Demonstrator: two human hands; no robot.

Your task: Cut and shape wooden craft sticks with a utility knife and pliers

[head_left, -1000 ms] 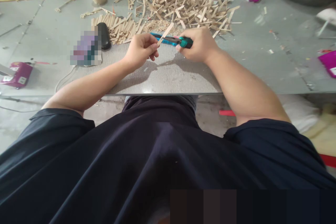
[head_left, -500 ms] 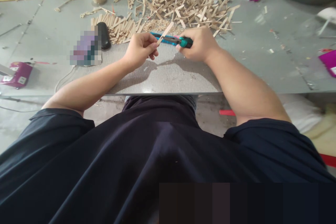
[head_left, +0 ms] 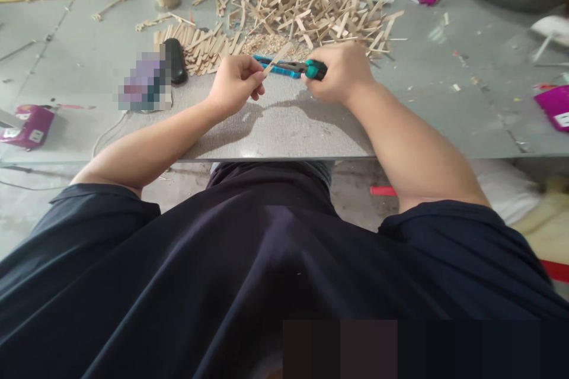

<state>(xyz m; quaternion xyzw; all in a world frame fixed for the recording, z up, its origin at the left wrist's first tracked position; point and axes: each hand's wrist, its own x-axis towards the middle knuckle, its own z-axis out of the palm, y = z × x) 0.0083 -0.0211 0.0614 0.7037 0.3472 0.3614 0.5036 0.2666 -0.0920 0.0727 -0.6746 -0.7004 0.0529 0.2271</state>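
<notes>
My left hand (head_left: pixel 235 83) is closed on a flat wooden stick (head_left: pixel 277 58) that slants up to the right. My right hand (head_left: pixel 340 71) grips teal-handled pliers (head_left: pixel 306 68), whose dark jaws meet the stick near its middle. Both hands hover just above a grey textured mat (head_left: pixel 284 124) at the table's near edge. A blue utility knife (head_left: pixel 273 66) lies on the mat just behind the stick.
A big heap of wooden sticks (head_left: pixel 306 6) fills the table behind my hands, with a neater row of sticks (head_left: pixel 200 44) and a patch of sawdust (head_left: pixel 267 42) to its left. A black case (head_left: pixel 176 59) and magenta boxes (head_left: pixel 26 125) lie at the sides.
Both hands have barely shifted. The stick's upper end sits a little lower and the pliers' jaws remain on it.
</notes>
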